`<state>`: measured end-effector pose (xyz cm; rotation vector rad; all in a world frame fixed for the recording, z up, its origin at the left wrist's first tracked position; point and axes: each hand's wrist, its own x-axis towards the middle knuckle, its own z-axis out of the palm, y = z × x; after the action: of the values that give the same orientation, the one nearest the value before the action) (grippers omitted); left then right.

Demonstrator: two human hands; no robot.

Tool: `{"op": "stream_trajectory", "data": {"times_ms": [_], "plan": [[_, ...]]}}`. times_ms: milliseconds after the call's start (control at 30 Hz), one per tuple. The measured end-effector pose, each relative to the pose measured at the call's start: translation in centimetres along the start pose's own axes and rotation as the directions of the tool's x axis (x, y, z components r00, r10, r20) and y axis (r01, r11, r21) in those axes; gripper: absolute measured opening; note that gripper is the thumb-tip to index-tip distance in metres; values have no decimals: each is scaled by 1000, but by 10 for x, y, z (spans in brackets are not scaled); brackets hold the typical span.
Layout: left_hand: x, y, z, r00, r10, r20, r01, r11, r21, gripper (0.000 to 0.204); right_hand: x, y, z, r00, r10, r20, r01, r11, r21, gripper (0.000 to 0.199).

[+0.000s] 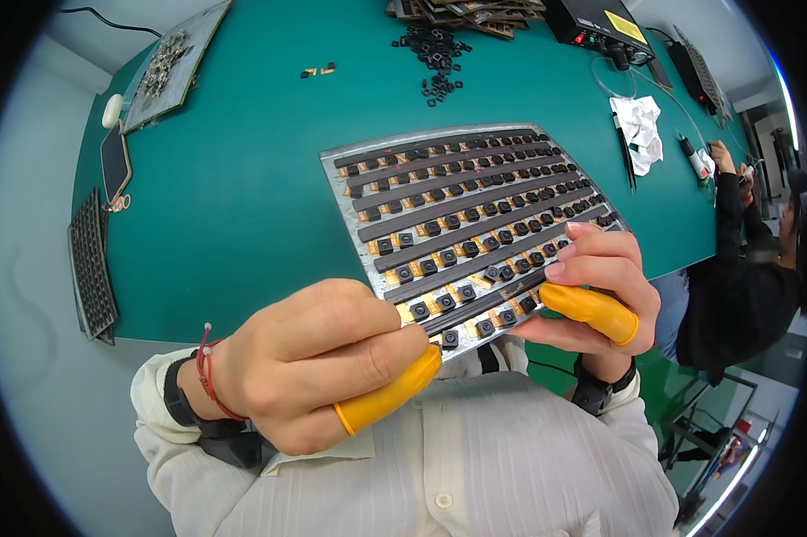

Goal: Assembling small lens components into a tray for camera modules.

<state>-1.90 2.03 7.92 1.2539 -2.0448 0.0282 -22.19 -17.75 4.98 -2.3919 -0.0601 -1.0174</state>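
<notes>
A metal plate (pixel 341 192) is tilted in front of me, off the table's near edge. Dark strips cross it, and between them run rows of small black camera modules (pixel 452 221) with gold flex tails. One module in the lower rows sits askew. My right hand (pixel 600 286) grips the plate's near right edge, its thumb in a yellow finger cot lying over the top. At the near left corner my left hand (pixel 332 367) is closed, fingers curled, with a yellow cot on its thumb; its fingertips press against the edge, and part of the corner is hidden beneath them.
The green table (pixel 242 197) carries a pile of small black parts (pixel 435 58), stacked plates (pixel 475 13), a black control box (pixel 600 31), tweezers (pixel 625 152) and white tissue (pixel 639 130). At left lie a phone (pixel 115 163) and a dark tray (pixel 92 264). A co-worker (pixel 743 286) sits at right.
</notes>
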Motion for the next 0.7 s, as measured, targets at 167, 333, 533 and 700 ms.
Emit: {"op": "stream_trajectory", "data": {"times_ms": [167, 333, 533, 700], "plan": [[-5, -1, 3, 1000, -14, 14, 15, 1000, -27, 27, -2, 0, 2, 1000, 13, 28, -13, 1000, 20, 31], [-6, -5, 14, 988, -25, -152, 10, 995, -97, 28, 0, -2, -1, 1000, 28, 14, -28, 1000, -6, 31], [-12, 0, 9, 948, -287, -140, 272, 955, -121, 34, -9, 3, 1, 1000, -24, -7, 24, 999, -31, 33], [-8, 0, 12, 978, -182, -103, 177, 983, -56, 24, -12, 4, -1, 1000, -9, 6, 9, 999, -35, 38]]}}
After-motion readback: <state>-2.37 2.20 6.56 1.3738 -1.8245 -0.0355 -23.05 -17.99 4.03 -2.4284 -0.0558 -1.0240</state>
